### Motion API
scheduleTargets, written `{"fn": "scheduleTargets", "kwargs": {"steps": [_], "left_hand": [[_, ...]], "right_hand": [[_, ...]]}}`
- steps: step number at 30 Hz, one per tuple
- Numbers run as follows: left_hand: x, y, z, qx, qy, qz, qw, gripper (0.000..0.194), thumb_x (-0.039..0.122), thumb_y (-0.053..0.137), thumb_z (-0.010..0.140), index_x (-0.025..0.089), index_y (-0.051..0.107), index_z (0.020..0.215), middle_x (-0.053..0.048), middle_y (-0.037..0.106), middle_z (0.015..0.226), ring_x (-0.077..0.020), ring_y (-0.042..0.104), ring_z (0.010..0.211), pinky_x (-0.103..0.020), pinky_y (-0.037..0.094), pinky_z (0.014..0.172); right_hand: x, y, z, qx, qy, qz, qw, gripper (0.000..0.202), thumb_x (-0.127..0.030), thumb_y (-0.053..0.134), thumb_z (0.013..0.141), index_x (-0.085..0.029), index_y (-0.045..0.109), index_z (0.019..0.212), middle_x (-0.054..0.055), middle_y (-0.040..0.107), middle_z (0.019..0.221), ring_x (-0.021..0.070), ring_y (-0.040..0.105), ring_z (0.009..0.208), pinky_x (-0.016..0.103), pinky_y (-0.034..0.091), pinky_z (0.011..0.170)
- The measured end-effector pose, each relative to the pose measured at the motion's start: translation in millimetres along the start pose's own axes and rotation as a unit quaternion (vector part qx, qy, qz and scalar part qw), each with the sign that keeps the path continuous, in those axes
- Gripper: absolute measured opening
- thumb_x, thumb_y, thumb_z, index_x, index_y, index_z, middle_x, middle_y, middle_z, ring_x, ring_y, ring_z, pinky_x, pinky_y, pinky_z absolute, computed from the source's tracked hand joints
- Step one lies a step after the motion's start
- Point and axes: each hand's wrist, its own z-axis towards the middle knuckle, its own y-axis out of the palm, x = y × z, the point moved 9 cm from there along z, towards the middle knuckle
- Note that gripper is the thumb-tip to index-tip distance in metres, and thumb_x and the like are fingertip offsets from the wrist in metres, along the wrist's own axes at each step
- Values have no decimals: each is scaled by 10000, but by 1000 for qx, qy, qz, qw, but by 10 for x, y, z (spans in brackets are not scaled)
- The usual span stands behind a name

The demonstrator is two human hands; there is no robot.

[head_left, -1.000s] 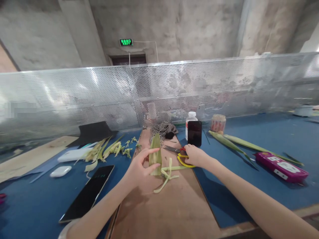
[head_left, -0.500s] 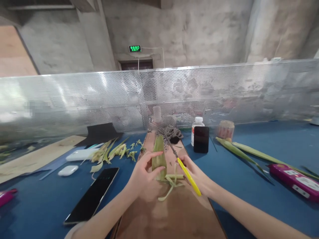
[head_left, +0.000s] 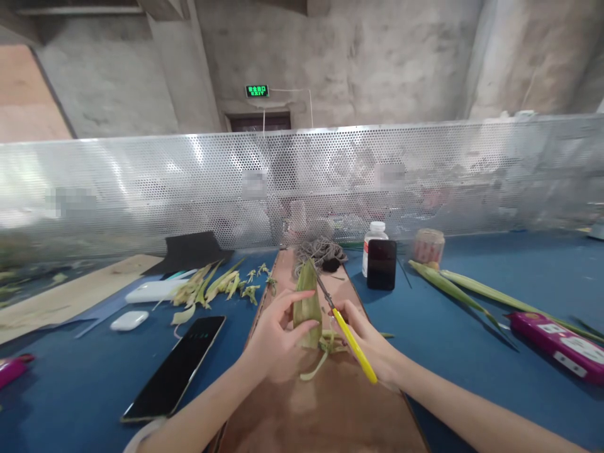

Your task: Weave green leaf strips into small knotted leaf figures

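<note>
Upright over the brown board (head_left: 302, 415), a green corn husk (head_left: 307, 308) tapers to a point at its far end. My left hand (head_left: 283, 333) is closed round its left side, thumb and forefinger across the front. My right hand (head_left: 368, 336) grips yellow-handled scissors (head_left: 352, 343), whose dark blades lean up along the husk's right edge. Whether the blades touch the husk I cannot tell. Thin husk strips (head_left: 325, 355) lie at the husk's base, partly hidden behind my right hand.
Husk scraps (head_left: 221, 286), a phone (head_left: 179, 368) and a white case (head_left: 129, 321) lie on the left. Grey yarn (head_left: 325, 251) sits at the board's far end. To the right are a white bottle (head_left: 376, 230), a black device (head_left: 382, 264), a jar (head_left: 429, 246) and long leaves (head_left: 448, 286).
My left hand has shifted the husk slightly right and nearer the scissors. The scissors have tilted a little, their blades now close beside the husk's edge.
</note>
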Motion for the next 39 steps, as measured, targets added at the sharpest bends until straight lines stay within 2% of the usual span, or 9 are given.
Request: {"fn": "scheduleTargets", "kwargs": {"steps": [7, 13, 21, 29, 39], "left_hand": [[45, 22, -14, -1, 5, -7, 1000, 353, 177, 584, 712, 237, 517, 1053, -29, 536, 965, -165, 545, 891, -297, 447, 789], [50, 74, -31, -12, -16, -25, 1000, 370, 141, 580, 692, 229, 522, 1046, -42, 544, 1010, -181, 541, 928, -312, 447, 809], [61, 83, -23, -14, -13, -29, 999, 363, 141, 582, 686, 225, 528, 1035, -45, 557, 1010, -180, 551, 916, -319, 448, 812], [26, 90, -34, -15, -7, -31, 999, 365, 164, 578, 697, 226, 520, 1052, -49, 565, 996, -180, 560, 895, -326, 466, 787], [19, 98, -34, -20, -14, -30, 999, 366, 168, 567, 708, 219, 506, 1065, -53, 575, 1020, -174, 570, 890, -314, 472, 785]], "right_hand": [[20, 37, -9, 2, -15, 52, 999, 263, -456, 453, 786, -202, 398, 822, -20, 431, 750, 94, 437, 617, 215, 366, 535], [98, 36, 18, 3, 3, 71, 997, 243, -429, 463, 789, -208, 365, 763, -66, 351, 616, 59, 310, 480, 186, 301, 445], [241, 110, 25, -17, 56, 97, 993, 229, -437, 432, 812, -218, 367, 824, -101, 298, 502, 38, 272, 360, 182, 204, 359], [198, 140, 35, -4, 36, 137, 990, 289, -477, 482, 767, -215, 363, 783, -107, 309, 497, 27, 263, 343, 172, 218, 347], [203, 124, 33, 14, 26, 126, 992, 322, -513, 486, 746, -221, 350, 744, -103, 305, 488, 43, 277, 346, 187, 244, 359]]}}
